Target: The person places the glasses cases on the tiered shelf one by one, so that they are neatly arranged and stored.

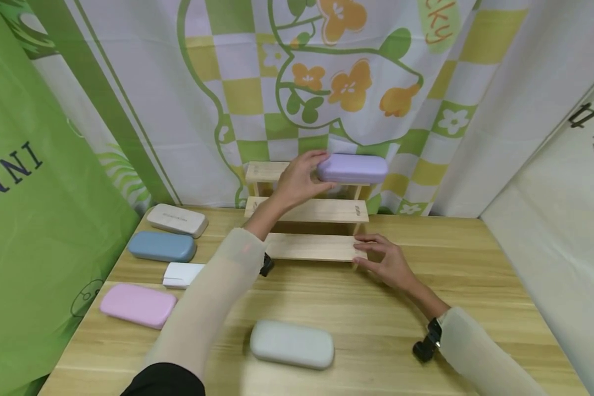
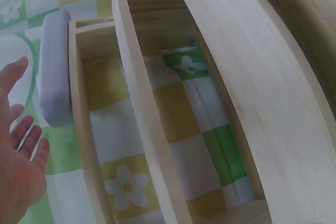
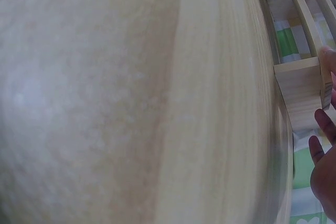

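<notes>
A lilac glasses case (image 1: 352, 168) lies on the top step of a three-step wooden stand (image 1: 312, 210), at its right end. My left hand (image 1: 303, 179) is at the case's left end, thumb and fingers spread. In the left wrist view a gap shows between the left fingers (image 2: 23, 129) and the case (image 2: 55, 69). My right hand (image 1: 386, 261) pinches the right end of the lowest step (image 1: 312, 247). The right wrist view shows only part of that hand (image 3: 325, 166), at the board's end. The two lower steps hold nothing.
At the table's left lie a cream case (image 1: 177, 220), a blue case (image 1: 161, 246), a white case (image 1: 183, 275) partly behind the left sleeve, and a pink case (image 1: 138, 305). A pale grey case (image 1: 292, 344) lies at the front. A patterned curtain (image 1: 257, 99) hangs behind the stand.
</notes>
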Demonstrator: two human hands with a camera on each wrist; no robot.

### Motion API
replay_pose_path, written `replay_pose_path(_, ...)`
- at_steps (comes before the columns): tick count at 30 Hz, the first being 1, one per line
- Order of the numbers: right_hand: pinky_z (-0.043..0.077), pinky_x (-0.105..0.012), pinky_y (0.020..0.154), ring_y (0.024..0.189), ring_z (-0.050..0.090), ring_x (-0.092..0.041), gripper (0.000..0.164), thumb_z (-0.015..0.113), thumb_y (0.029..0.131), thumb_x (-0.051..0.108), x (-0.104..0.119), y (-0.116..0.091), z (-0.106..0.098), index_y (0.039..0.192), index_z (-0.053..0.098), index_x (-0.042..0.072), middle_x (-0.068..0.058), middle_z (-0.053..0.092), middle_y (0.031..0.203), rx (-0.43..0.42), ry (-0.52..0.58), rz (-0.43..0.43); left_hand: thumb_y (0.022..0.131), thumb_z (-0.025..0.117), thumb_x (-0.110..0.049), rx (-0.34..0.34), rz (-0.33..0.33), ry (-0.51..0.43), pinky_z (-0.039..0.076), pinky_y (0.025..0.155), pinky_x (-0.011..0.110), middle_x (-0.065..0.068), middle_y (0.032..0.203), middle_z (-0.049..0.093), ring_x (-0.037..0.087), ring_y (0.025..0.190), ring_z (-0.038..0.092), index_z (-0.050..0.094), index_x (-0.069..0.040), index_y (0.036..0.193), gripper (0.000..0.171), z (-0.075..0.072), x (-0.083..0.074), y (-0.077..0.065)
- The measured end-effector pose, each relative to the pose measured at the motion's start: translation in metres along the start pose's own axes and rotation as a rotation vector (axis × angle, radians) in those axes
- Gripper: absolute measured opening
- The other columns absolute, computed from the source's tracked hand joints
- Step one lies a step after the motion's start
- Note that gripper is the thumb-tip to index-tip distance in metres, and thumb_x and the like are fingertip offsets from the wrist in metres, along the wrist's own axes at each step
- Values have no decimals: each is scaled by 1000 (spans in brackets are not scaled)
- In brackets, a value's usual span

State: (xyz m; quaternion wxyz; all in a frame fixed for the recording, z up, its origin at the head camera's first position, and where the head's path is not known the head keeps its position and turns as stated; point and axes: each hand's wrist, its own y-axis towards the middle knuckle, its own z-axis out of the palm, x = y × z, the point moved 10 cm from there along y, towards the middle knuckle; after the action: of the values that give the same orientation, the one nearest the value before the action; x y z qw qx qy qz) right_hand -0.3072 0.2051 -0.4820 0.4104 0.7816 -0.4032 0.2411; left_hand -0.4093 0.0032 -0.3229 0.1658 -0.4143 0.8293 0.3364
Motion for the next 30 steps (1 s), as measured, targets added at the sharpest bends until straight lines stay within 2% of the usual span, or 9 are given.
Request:
replay_pose_path(6,40,-14,110,127,62,-38,35,88,84,0,-1,-1,-2,117,79,1,-14,70,133,-6,12,10,85,91,-34,-4,37,16,47,115,41,9,157,54,28,144,51,59,-7,150,78,-8,-12,-14)
replay_pose_path(14,35,-16,114,128,61,-39,34,87,85,2,0,-1,0,118,78,-1,-16,70,133,7,10,11,85,91,-32,1,100,-29,39,122,41,9,155,55,27,148,46,60,-5,149,76,-13,-20,-38)
replay_pose_path(21,36,-17,114,126,62,-40,34,87,84,0,5,-1,-1,117,78,-1,-17,71,132,-4,19,-3,83,93,-32,2,162,-27,46,116,42,9,152,59,27,141,53,63,-7,147,75,-16,-29,-61)
replay_pose_path(24,37,-19,114,126,62,-40,34,88,84,1,7,-1,-1,117,79,0,-17,71,132,-6,19,-14,83,93,-33,30,177,-29,48,114,44,9,151,60,28,140,55,63,-7,147,75,-15,-33,-71)
replay_pose_path(30,37,-17,114,127,62,-40,34,88,84,2,1,-1,-1,118,79,2,-16,71,132,-6,32,0,85,91,-38,135,190,-6,51,109,47,7,151,60,28,139,56,62,-10,149,75,-7,-35,-96)
